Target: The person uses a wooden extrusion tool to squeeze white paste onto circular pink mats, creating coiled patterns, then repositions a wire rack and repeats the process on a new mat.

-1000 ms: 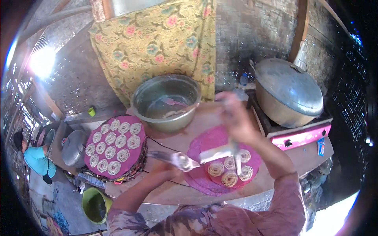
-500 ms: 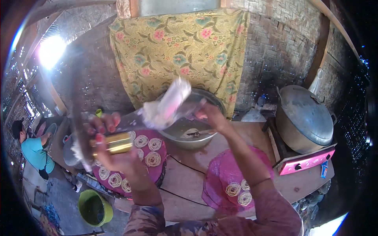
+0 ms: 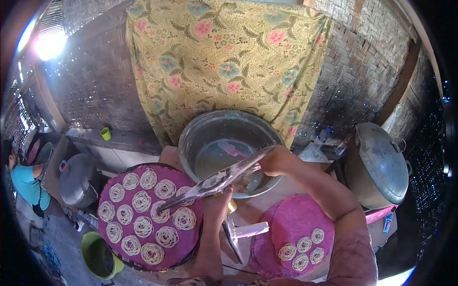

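Observation:
My left hand (image 3: 217,207) is closed around a wooden hand press near its brass cylinder (image 3: 232,206). The press's long wooden bar (image 3: 214,182) slants up to the right, across the front of the metal basin (image 3: 183,138). Below the hand, a second wooden arm (image 3: 231,243) hangs down with a pale, dough-smeared plunger (image 3: 253,229) pointing right. My right hand (image 3: 279,163) is curled over the basin's right side, behind the bar's upper end. A pink spatula (image 3: 231,148) slopes from the basin toward its fingers, partly hidden by the bar. Some dough (image 3: 241,183) lies in the basin.
On the left, a pink round sheet (image 3: 131,202) carries several noodle nests. Stacked pink rounds (image 3: 305,214) with several nests lie right. A lidded pot (image 3: 381,164) stands on a stove at right. Another pot (image 3: 78,178), a green bucket (image 3: 95,255) and a person (image 3: 29,186) are left.
The press has swung from left of the basin to in front of it, its plunger now low and pointing right. My right hand has moved lower and rightward. The view has shifted.

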